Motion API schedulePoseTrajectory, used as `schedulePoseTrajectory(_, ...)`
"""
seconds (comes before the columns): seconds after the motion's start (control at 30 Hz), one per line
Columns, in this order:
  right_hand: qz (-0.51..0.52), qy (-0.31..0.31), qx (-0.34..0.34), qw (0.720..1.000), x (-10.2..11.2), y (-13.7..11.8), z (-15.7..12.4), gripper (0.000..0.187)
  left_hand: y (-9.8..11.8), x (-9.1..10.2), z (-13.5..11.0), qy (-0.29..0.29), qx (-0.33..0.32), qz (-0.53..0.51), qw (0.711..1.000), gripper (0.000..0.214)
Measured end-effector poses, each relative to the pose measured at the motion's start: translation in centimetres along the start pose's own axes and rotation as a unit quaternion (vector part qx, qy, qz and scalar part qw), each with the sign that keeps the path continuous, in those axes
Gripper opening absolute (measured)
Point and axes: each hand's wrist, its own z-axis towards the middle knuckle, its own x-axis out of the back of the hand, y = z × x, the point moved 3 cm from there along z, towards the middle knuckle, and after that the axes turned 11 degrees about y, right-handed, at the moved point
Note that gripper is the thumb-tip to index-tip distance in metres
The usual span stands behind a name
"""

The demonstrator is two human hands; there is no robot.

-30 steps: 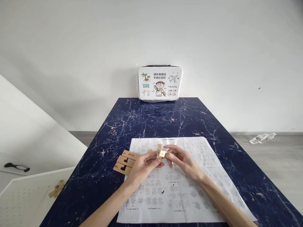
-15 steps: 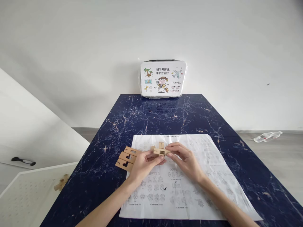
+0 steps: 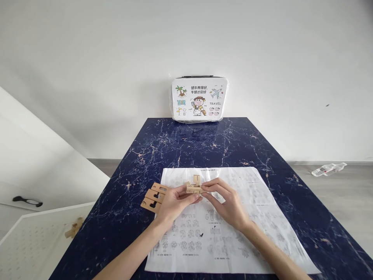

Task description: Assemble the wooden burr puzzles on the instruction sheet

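Both hands meet over a printed instruction sheet (image 3: pixel 233 249). My left hand (image 3: pixel 174 200) is closed around the left side of a small assembly of notched wooden puzzle blocks (image 3: pixel 193 188), some marked with handwritten numbers. A block marked 1 (image 3: pixel 196 179) stands up at its far side. My right hand (image 3: pixel 223 198) pinches the assembly's right end between thumb and fingers. Part of the blocks is hidden behind the fingers. Just left of my left hand lie several flat wooden pieces with cut-out slots (image 3: pixel 152 200), numbered 2 and 3, partly on the sheet's edge.
A white cartoon-printed case (image 3: pixel 199 99) stands at the far edge of the dark blue marbled table (image 3: pixel 186 149), against the wall. At lower left, a white perforated surface (image 3: pixel 29 241) holds another wooden puzzle (image 3: pixel 74 228). A clear plastic item (image 3: pixel 328 169) lies on the floor at right.
The notch that showed in the front of the assembly is now covered by a block bearing a number. Both hands keep their grip; the whole view has shifted slightly.
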Motion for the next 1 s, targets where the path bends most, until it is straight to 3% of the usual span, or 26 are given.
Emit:
schedulePoseTrajectory(0.33,0.002,-0.057,-0.009,0.998,-0.2,0.5,-0.3,0.013,0.7,-0.3,-0.5,0.017,-0.047,0.029,0.998,0.033)
schedulePoseTrajectory(0.57,0.020,-0.016,-0.027,0.999,-0.2,0.6,-0.3,0.009,1.0,-0.4,-0.8,0.015,-0.083,0.064,0.994,0.033)
schedulePoseTrajectory(0.67,0.048,-0.029,-0.049,0.997,-0.2,0.6,-0.1,0.012,1.2,-0.4,-1.0,0.032,-0.099,0.084,0.991,0.033)
schedulePoseTrajectory(0.83,-0.016,-0.073,-0.037,0.997,-0.5,0.9,-0.5,0.029,1.2,0.7,-0.2,0.099,-0.105,0.083,0.986,0.040)
schedulePoseTrajectory(1.0,-0.091,-0.168,0.068,0.979,-2.0,0.8,-1.3,0.062,1.2,0.8,0.2,0.068,-0.122,0.025,0.990,0.043)
